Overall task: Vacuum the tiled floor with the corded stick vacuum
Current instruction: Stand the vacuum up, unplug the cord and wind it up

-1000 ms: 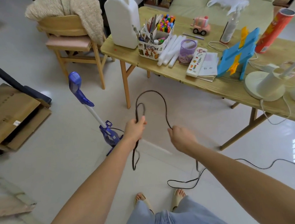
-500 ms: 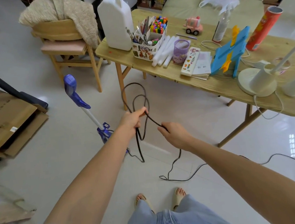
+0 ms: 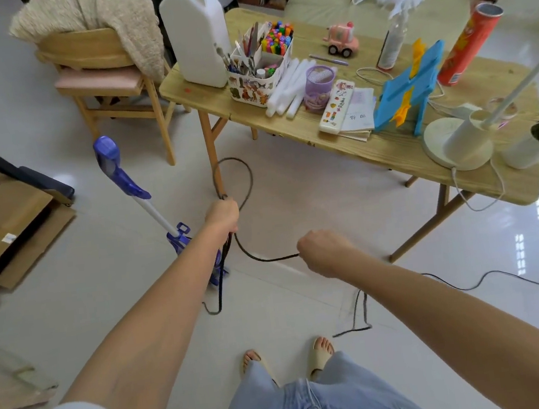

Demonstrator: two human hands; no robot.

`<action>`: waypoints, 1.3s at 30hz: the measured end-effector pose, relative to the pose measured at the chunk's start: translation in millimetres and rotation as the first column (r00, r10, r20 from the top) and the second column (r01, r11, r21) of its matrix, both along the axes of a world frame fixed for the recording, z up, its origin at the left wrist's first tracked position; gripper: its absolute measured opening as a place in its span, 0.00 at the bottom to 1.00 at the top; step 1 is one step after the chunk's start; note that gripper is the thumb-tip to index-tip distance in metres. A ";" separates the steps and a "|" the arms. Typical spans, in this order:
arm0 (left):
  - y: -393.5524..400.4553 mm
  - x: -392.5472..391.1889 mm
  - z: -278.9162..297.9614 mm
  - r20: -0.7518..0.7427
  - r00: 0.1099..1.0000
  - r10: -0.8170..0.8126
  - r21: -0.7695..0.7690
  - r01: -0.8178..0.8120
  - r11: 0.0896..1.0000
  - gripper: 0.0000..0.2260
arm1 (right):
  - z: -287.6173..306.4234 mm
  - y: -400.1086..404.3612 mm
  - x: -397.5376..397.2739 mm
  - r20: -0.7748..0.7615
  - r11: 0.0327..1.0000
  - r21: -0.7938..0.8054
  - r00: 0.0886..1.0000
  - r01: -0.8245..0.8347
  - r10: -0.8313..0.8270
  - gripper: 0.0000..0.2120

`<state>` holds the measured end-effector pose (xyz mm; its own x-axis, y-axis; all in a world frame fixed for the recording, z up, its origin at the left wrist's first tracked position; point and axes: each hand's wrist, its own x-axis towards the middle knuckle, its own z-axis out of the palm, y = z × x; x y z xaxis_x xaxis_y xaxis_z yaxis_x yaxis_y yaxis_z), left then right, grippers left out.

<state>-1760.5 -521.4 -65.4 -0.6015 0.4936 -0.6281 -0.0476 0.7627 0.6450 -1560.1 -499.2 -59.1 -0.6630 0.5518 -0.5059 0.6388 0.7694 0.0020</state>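
1. Underfoot: pale glossy tiled floor (image 3: pixel 67 280) fills most of the view; person stands on it in sandals and jeans.
2. Ahead right: long wooden table (image 3: pixel 390 152), cluttered. On it: white jug (image 3: pixel 194 33), pen caddy (image 3: pixel 258 69), blue stand (image 3: pixel 410 91), red tube (image 3: pixel 465 44), lamp base (image 3: pixel 454 144).
3. Behind table: pale green sofa (image 3: pixel 355 0).
4. Ahead left: wooden chair (image 3: pixel 99 75) with knit throw over its back. Flattened cardboard (image 3: pixel 1 217) lies on floor at far left.
5. Stick vacuum (image 3: pixel 145 199): blue handle, white shaft, standing tilted on floor left of the table leg, just beyond left forearm. Its base is partly hidden by that arm.
6. Black cord (image 3: pixel 250 251): one loop rises above left hand, strands hang below it to the floor; a slack span runs across to right hand. More cord trails on tiles to the right, plug end lying apart.
7. Left hand (image 3: pixel 222 217): fist closed round gathered cord loops.
8. Right hand (image 3: pixel 325 252): fingers curled, pinching cord at the fist's left edge.
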 end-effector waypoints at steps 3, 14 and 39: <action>-6.6 3.9 2.3 -0.089 0.978 -0.189 -0.007 0.190 0.982 0.14 | 9.8 8.7 -14.0 -0.017 0.995 -0.080 0.998 -0.065 0.064 0.10; -42.9 37.1 19.3 0.345 0.726 -0.595 0.254 0.537 0.804 0.11 | 38.8 34.4 -18.4 -0.427 0.876 -0.470 0.897 -0.110 -0.117 0.13; -29.6 -1.6 1.4 0.556 0.776 -0.297 0.212 0.214 0.954 0.17 | 8.1 73.8 -10.6 -0.486 0.955 -0.296 0.860 0.005 -0.155 0.17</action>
